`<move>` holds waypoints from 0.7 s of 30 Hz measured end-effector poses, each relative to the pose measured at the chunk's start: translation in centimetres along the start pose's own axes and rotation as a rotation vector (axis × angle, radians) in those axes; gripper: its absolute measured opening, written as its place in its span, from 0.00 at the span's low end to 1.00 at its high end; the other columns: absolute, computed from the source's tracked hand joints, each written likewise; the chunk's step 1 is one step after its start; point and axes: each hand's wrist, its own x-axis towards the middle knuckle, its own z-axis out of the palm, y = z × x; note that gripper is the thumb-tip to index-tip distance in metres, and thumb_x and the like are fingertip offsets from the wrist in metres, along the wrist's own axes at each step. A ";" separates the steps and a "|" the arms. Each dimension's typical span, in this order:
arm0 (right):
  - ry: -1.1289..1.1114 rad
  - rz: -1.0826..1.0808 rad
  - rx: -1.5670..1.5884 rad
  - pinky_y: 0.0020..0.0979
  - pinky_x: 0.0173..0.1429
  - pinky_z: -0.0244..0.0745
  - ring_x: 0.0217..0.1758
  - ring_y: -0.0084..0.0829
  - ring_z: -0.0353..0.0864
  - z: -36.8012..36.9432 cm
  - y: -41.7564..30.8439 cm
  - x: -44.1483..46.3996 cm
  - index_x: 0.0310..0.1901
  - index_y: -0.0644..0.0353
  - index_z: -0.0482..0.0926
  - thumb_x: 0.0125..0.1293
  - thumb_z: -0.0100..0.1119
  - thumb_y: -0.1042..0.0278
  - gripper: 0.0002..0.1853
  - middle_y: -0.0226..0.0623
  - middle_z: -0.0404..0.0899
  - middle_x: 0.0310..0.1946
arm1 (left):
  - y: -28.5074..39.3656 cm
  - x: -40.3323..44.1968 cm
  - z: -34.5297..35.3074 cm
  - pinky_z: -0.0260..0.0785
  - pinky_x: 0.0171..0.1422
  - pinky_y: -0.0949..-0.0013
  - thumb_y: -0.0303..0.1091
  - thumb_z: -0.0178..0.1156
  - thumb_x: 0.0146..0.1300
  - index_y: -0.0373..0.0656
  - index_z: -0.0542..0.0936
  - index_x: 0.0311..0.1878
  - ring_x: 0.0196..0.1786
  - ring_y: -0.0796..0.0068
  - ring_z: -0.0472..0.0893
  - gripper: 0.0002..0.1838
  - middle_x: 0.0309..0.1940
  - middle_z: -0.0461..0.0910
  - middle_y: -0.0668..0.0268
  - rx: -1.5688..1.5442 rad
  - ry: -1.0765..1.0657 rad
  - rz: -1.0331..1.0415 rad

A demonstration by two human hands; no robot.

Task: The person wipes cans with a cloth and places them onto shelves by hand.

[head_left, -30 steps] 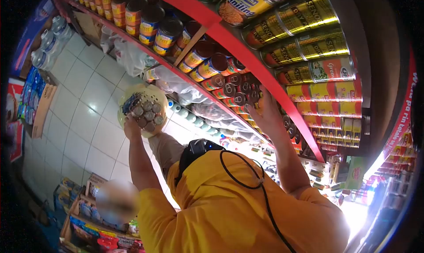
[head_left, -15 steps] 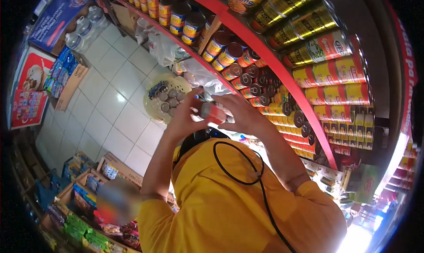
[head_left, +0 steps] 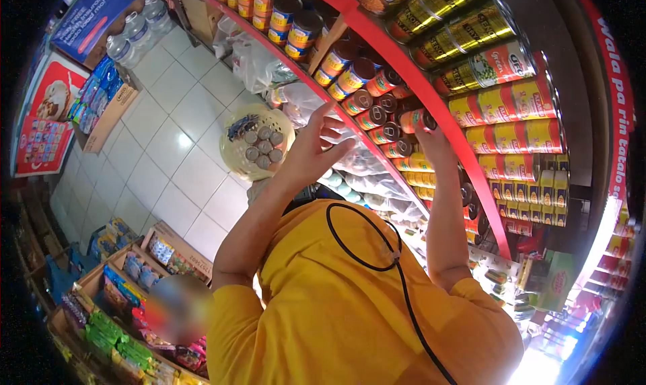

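Observation:
My right hand (head_left: 436, 146) reaches into the red-edged shelf and grips a small tin can (head_left: 412, 120) with a red and green label. Part of that can is behind my fingers. Around it stand similar red-labelled cans (head_left: 370, 117) in stacks, with yellow-labelled cans (head_left: 418, 162) just below. In front of the shelf, my left hand (head_left: 315, 146) is raised with its fingers apart and nothing in it. Past that hand, a pale plastic basket (head_left: 233, 158) on the floor holds several small cans (head_left: 263, 147) and a dark bundle.
A red shelf edge (head_left: 397, 52) curves between two tiers of cans. Large gold cans (head_left: 441, 8) lie on the nearer tier. Filled plastic bags (head_left: 252, 62) sit under the shelf. Snack boxes (head_left: 178, 250), a person with a blurred head, and water bottles (head_left: 136, 28) are to the left.
Both hands were together around a can in front of my chest. My right hand has moved right into the shelf with a can, while my left hand has come away empty.

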 end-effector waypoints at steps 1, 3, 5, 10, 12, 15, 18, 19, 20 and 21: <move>0.031 0.006 0.098 0.40 0.55 0.80 0.52 0.31 0.87 0.2 0.2 0.4 0.55 0.58 0.84 0.67 0.70 0.56 0.20 0.40 0.87 0.47 | -0.1 -0.2 -0.2 0.74 0.59 0.64 0.36 0.71 0.69 0.45 0.56 0.82 0.55 0.70 0.80 0.45 0.59 0.79 0.57 -0.018 0.009 -0.013; 0.096 0.015 0.295 0.39 0.57 0.79 0.54 0.29 0.87 0.8 0.5 1.2 0.52 0.58 0.86 0.69 0.67 0.52 0.19 0.37 0.88 0.44 | -0.5 -0.6 -0.5 0.75 0.58 0.64 0.35 0.71 0.69 0.45 0.57 0.81 0.54 0.71 0.80 0.44 0.58 0.80 0.58 -0.019 0.037 -0.040; -0.018 0.009 0.375 0.39 0.61 0.77 0.58 0.32 0.85 1.3 2.1 3.3 0.57 0.57 0.83 0.69 0.68 0.50 0.23 0.39 0.86 0.49 | -0.7 -0.8 -0.7 0.75 0.58 0.64 0.35 0.71 0.68 0.45 0.58 0.81 0.54 0.72 0.80 0.43 0.57 0.80 0.59 -0.027 0.052 -0.069; -0.058 -0.041 0.508 0.39 0.62 0.77 0.59 0.33 0.84 2.5 3.6 6.5 0.58 0.57 0.82 0.69 0.68 0.49 0.24 0.40 0.86 0.51 | -1.1 -0.8 -1.1 0.75 0.57 0.65 0.35 0.71 0.68 0.44 0.60 0.80 0.54 0.72 0.80 0.42 0.57 0.80 0.61 0.016 0.054 -0.075; -0.076 -0.051 0.542 0.40 0.62 0.76 0.59 0.33 0.84 2.6 4.3 7.5 0.59 0.57 0.82 0.68 0.68 0.49 0.25 0.40 0.86 0.52 | -1.0 -0.7 -1.2 0.75 0.57 0.66 0.35 0.71 0.68 0.44 0.60 0.80 0.54 0.72 0.80 0.42 0.57 0.80 0.61 0.027 0.049 -0.092; -0.102 -0.063 0.577 0.40 0.63 0.76 0.60 0.34 0.84 2.3 5.2 8.8 0.60 0.57 0.81 0.68 0.68 0.48 0.26 0.41 0.85 0.52 | -1.1 -0.6 -1.2 0.75 0.58 0.66 0.36 0.71 0.69 0.43 0.61 0.79 0.54 0.73 0.80 0.41 0.57 0.80 0.61 0.032 0.041 -0.122; -0.117 -0.068 0.594 0.40 0.64 0.76 0.61 0.35 0.83 2.3 5.8 9.4 0.61 0.57 0.81 0.68 0.69 0.48 0.26 0.42 0.85 0.53 | -1.4 -0.6 -1.1 0.75 0.58 0.66 0.36 0.71 0.69 0.43 0.62 0.79 0.55 0.73 0.79 0.40 0.57 0.80 0.62 0.038 0.030 -0.139; -0.116 -0.068 0.599 0.40 0.64 0.76 0.61 0.35 0.83 2.3 5.9 9.6 0.61 0.57 0.80 0.68 0.69 0.48 0.27 0.42 0.85 0.54 | -1.4 -0.6 -1.2 0.74 0.58 0.66 0.37 0.71 0.69 0.44 0.62 0.79 0.55 0.73 0.79 0.40 0.57 0.80 0.62 0.057 0.023 -0.144; -0.119 -0.068 0.602 0.40 0.64 0.76 0.61 0.35 0.83 2.3 6.0 9.7 0.61 0.57 0.80 0.68 0.69 0.48 0.27 0.42 0.85 0.54 | -1.4 -0.6 -1.2 0.74 0.58 0.66 0.37 0.71 0.69 0.44 0.62 0.79 0.55 0.73 0.79 0.40 0.57 0.79 0.62 0.075 0.016 -0.150; -0.120 -0.067 0.604 0.40 0.64 0.75 0.61 0.35 0.83 2.3 6.2 9.8 0.61 0.57 0.80 0.68 0.69 0.48 0.27 0.42 0.85 0.54 | -1.4 -0.5 -1.2 0.74 0.58 0.66 0.37 0.71 0.69 0.44 0.62 0.79 0.55 0.73 0.79 0.40 0.57 0.79 0.62 0.079 0.011 -0.152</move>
